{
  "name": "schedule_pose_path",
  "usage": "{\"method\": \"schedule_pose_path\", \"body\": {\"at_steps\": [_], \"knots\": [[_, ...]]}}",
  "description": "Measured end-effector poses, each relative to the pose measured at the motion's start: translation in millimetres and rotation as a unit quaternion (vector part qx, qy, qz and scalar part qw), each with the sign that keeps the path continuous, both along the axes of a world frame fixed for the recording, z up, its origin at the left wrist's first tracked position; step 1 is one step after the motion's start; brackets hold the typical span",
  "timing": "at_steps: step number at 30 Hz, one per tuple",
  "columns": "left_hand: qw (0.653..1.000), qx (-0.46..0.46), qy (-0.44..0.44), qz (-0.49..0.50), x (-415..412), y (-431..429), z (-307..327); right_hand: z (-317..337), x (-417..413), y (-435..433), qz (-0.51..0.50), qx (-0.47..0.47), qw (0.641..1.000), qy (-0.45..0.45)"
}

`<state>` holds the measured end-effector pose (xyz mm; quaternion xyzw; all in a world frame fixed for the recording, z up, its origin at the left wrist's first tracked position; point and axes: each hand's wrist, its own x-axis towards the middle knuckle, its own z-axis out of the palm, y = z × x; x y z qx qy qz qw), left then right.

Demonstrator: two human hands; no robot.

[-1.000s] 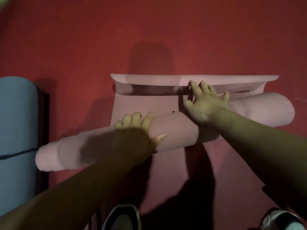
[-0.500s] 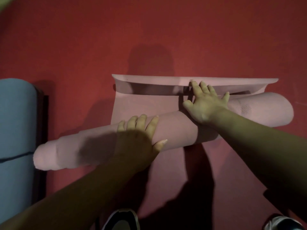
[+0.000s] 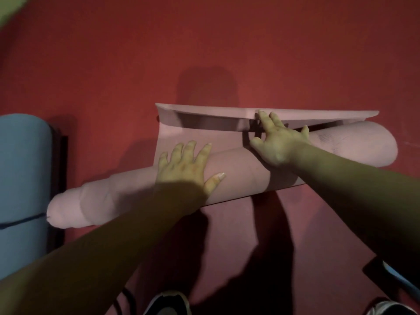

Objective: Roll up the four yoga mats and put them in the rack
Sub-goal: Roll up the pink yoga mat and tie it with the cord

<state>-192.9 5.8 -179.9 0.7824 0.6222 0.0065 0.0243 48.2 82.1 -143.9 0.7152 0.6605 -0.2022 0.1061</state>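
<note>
Pink mat (image 3: 238, 171) on red floor (image 3: 204, 53), nearly rolled, roll skewed. My left hand (image 3: 184, 169) & right hand (image 3: 278, 142) press flat on it, fingers spread, gripping nothing. Looks soft, springy, light; I'd grip mid-roll w/ both palms.

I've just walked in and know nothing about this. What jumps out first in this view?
A pink yoga mat, mostly rolled into a long uneven tube, lies slantwise across the red floor, with its last flat stretch curling up at the far edge. Two bare hands press flat on the roll: the left hand near its middle, the right hand further right. At the left edge lies a blue rolled mat.
</note>
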Motion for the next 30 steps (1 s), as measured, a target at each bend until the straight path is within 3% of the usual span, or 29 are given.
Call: {"method": "schedule_pose_path", "body": {"at_steps": [11,16,20,23,27,30], "knots": [[0.999,0.051,-0.006,-0.015,-0.1,-0.2,-2.7,-2.0,6.4,-3.5,0.049,0.079,0.995,0.042],[0.999,-0.027,0.013,0.011,-1.1,15.7,10.5,-5.8,9.2,-4.7,0.054,0.110,0.991,0.044],[0.999,-0.039,0.005,0.023,-7.0,33.4,18.8,-8.0,11.2,-3.5,0.048,0.129,0.990,0.042],[0.999,-0.019,0.032,0.032,-2.4,31.5,19.2,-9.2,10.3,-0.7,0.042,0.126,0.990,0.040],[0.995,0.093,0.022,0.004,5.0,0.4,-0.8,-10.2,10.0,-3.4,0.043,0.133,0.990,0.033],[0.998,0.061,0.023,0.003,1.7,5.9,-1.0,-11.5,11.3,-2.5,0.044,0.139,0.989,0.035]]}}
